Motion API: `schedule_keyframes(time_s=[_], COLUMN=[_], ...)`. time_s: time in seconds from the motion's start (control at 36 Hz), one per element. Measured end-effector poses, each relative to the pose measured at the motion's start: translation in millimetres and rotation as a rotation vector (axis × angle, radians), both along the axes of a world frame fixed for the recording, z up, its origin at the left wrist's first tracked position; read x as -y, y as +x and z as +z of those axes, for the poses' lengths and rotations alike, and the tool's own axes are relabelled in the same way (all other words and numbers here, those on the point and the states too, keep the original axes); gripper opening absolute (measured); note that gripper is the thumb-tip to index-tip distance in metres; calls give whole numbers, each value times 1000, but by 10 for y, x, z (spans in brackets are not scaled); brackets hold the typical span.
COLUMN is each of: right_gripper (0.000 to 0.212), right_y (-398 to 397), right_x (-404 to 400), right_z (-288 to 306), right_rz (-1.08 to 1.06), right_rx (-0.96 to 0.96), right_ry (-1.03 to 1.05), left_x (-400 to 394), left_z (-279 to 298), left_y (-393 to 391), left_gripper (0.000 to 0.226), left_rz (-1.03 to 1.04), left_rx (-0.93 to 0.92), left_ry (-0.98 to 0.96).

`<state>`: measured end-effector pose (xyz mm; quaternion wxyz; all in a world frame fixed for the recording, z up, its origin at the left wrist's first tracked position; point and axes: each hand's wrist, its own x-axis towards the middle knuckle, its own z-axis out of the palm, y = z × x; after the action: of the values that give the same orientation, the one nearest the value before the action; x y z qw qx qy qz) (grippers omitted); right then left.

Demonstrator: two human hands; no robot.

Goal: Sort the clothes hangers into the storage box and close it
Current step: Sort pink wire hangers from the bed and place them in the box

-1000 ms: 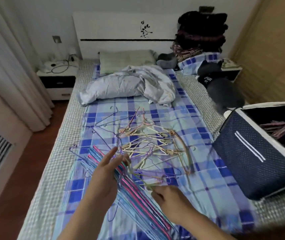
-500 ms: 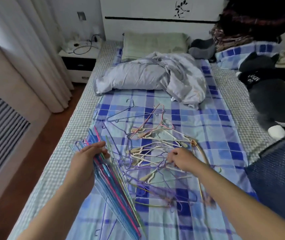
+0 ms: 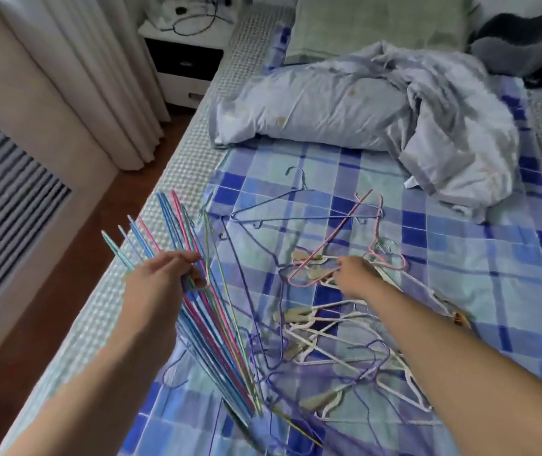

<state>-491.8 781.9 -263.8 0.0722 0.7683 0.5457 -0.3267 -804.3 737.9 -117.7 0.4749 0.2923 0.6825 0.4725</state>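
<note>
- The bed with the blue-and-white checked sheet (image 3: 480, 258) is the working surface: soft and yielding, so thin wire probably sinks a little into the cloth and may snag on it. A quilted pale mattress edge (image 3: 151, 245) runs along its left side.
- A crumpled pale blue-grey duvet (image 3: 361, 100) lies across the far part of the bed, well apart from the hangers, with a green pillow (image 3: 378, 21) behind it.
- Beyond the bed stand a cream curtain (image 3: 75, 77), a white bedside table with a dark drawer (image 3: 181, 57) carrying cables, and a reddish wooden floor (image 3: 65, 291).
- The storage box is not in view.
- The tangled heap of white plastic and purple wire hangers (image 3: 335, 334) lies on the sheet between the forearms. I judge each one light but springy; hooks interlock, so lifting one is likely to drag its neighbours.
- The fanned bundle of blue, pink and green wire hangers (image 3: 217, 330) is stiff along its length and slippery side to side; it is best held where the wires bunch.
- The left hand (image 3: 161, 281) grips that bundle, fingers curled round it near the upper end.
- The right hand (image 3: 355, 274) reaches into the heap, fingertips closing on the pink wire hanger (image 3: 329, 245); the exact pinch is hard to make out.
- That hanger seems light and bendable, best taken at its shoulder bar.
</note>
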Motion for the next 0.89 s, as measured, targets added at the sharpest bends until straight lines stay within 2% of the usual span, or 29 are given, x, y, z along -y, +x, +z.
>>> schedule_keyframes(time_s=[0.19, 0.33, 0.44, 0.58, 0.67, 0.78, 0.83, 0.89], right_gripper=[64, 70, 64, 26, 21, 22, 29, 35], right_y=[-225, -157, -113, -180, -79, 105, 149, 211], right_x=[-1061, -1486, -1688, -1700, -1686, -1578, -1436, -1289], right_z=[-465, -900, -1167, -1186, -1049, -903, -935, -997], right_rz=[57, 95, 240, 645, 697, 602, 565, 613], right_rx=[19, 164, 301, 556, 442, 232, 148, 179], right_ry=[113, 62, 23, 232, 207, 350, 267, 125], left_x=[-298, -407, -529, -587, -589, -593, -591, -596], left_z=[-403, -676, -787, -935, -980, -959, -943, -930], left_y=[-239, -399, -405, -348, -284, -207, -180, -153], left_gripper=[26, 21, 21, 22, 21, 20, 19, 19], left_rz=[-56, -42, -73, -127, -156, -173, -169, -166], left_rx=[61, 113, 137, 108, 38, -8, -18, -19], left_ry=[-74, -128, -111, -108, -112, -129, -131, -124])
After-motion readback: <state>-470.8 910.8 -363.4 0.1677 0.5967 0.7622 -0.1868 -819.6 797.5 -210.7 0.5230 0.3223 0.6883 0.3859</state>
